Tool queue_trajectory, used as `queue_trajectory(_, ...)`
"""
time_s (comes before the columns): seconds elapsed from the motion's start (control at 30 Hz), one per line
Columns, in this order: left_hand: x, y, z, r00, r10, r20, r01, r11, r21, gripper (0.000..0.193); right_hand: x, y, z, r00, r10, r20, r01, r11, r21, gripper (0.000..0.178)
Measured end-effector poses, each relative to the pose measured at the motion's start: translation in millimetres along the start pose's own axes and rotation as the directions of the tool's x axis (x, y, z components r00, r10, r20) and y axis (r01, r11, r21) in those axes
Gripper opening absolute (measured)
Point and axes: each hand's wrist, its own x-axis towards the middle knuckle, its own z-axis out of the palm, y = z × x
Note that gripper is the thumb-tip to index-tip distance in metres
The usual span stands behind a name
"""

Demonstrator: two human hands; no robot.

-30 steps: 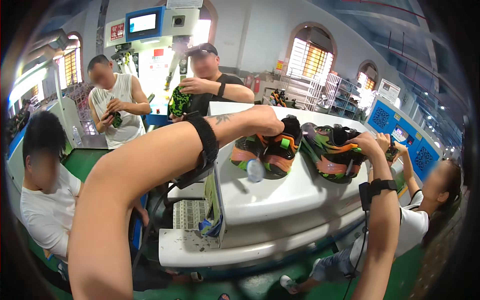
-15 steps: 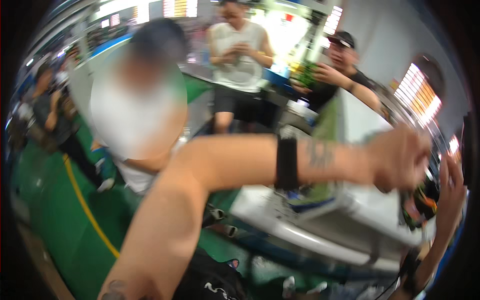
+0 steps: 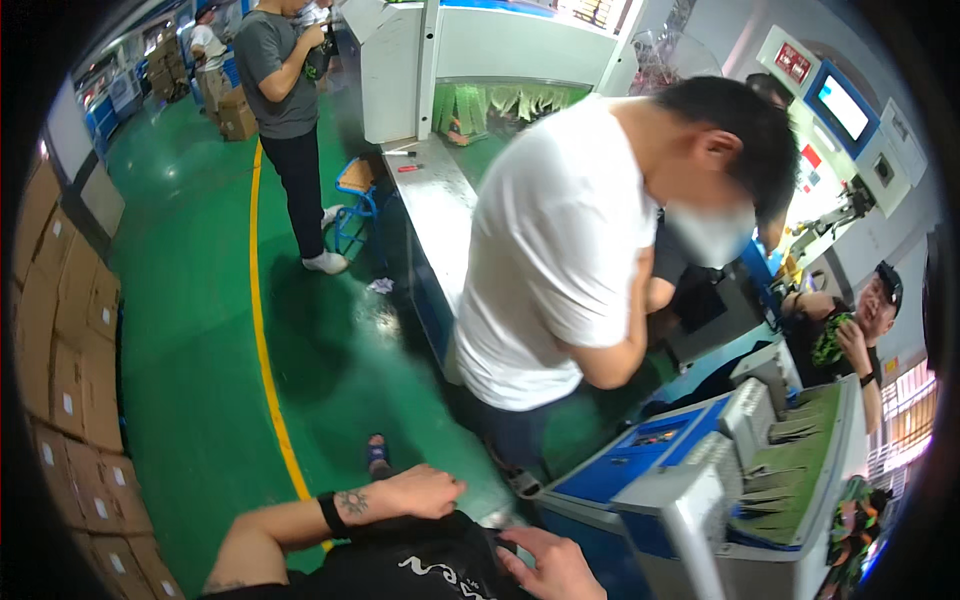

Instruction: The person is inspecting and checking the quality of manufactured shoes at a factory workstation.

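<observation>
My left hand [image 3: 425, 492] lies low in front of me, across the front of my black shirt [image 3: 400, 556] with white print. Its fingers curl downward and inward, and whatever may be inside them is hidden. A black band [image 3: 331, 514] circles that wrist beside a tattoo. To its right, my right hand [image 3: 560, 566] rests at the side of the same shirt, thumb and fingers apart, touching dark cloth. Nothing held shows in it.
A person in a white shirt [image 3: 560, 250] stands close ahead, bent over. A blue and grey machine with green bristles [image 3: 800, 470] is at lower right. Stacked cartons [image 3: 70, 350] line the left. A yellow floor line [image 3: 262, 330] and a blue stool [image 3: 357, 205] lie farther ahead.
My left arm was stretched across to the right, with both hands raised near the right edge. Both hands are now down at my shirt, and the view has swung left.
</observation>
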Motion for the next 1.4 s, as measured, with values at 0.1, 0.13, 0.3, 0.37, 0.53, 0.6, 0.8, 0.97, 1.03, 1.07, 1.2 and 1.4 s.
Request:
queue_trajectory(0.1, -58, -112, -17, 0.954, -0.202, -0.222, 0.248, 0.947, 0.204, 0.023, 108, -24, 62, 0.979, -0.16, 0.127, 0.173, 0.979, -0.103, 0.029)
queue_trajectory(0.13, -77, -142, -13, 0.93, -0.334, -0.152, 0.344, 0.938, 0.049, 0.022, 137, -35, 77, 0.965, -0.208, 0.161, 0.231, 0.964, -0.133, 0.028)
queue_trajectory(0.3, -178, -287, 5, 0.59, -0.768, -0.251, 0.59, 0.622, -0.515, 0.035, 251, -77, 110, 0.932, -0.261, 0.25, 0.251, 0.965, 0.073, 0.029)
queue_trajectory(0.37, -217, -337, 15, 0.452, -0.887, -0.092, 0.794, 0.447, -0.411, 0.038, 292, -78, 118, 0.94, -0.203, 0.274, 0.208, 0.978, 0.011, 0.029)
queue_trajectory(0.53, -266, -400, 22, 0.424, -0.905, -0.035, 0.713, 0.358, -0.603, 0.039, 380, -44, 135, 0.959, -0.112, 0.258, 0.136, 0.988, -0.075, 0.034)
queue_trajectory(0.6, -259, -416, 8, 0.428, -0.904, -0.014, 0.636, 0.312, -0.706, 0.041, 414, -25, 144, 0.974, -0.101, 0.203, 0.092, 0.994, 0.053, 0.036)
queue_trajectory(0.8, -223, -459, -81, 0.408, -0.912, 0.042, 0.826, 0.349, -0.443, 0.04, 541, -1, 149, 0.979, 0.076, 0.188, -0.086, 0.995, 0.047, 0.04)
queue_trajectory(0.97, -179, -491, -214, 0.541, -0.841, -0.035, 0.785, 0.519, -0.339, 0.033, 640, -20, 116, 0.993, 0.115, -0.003, -0.101, 0.878, 0.468, 0.042)
queue_trajectory(1.03, -139, -505, -279, 0.573, -0.801, -0.172, 0.729, 0.594, -0.339, 0.03, 661, -15, 98, 0.98, 0.129, -0.15, -0.062, 0.92, 0.387, 0.042)
queue_trajectory(1.07, -112, -513, -315, 0.559, -0.789, -0.254, 0.704, 0.613, -0.358, 0.028, 670, -10, 88, 0.956, 0.119, -0.268, -0.038, 0.957, 0.286, 0.042)
queue_trajectory(1.2, 19, -542, -451, 0.621, -0.401, -0.673, 0.381, 0.905, -0.188, 0.014, 683, 33, 64, 0.831, 0.474, -0.289, -0.295, 0.818, 0.494, 0.041)
queue_trajectory(1.4, 247, -610, -646, 0.648, 0.133, -0.75, 0.048, 0.975, 0.215, 0.017, 694, 88, 72, 0.5, 0.792, -0.35, -0.672, 0.61, 0.42, 0.055)
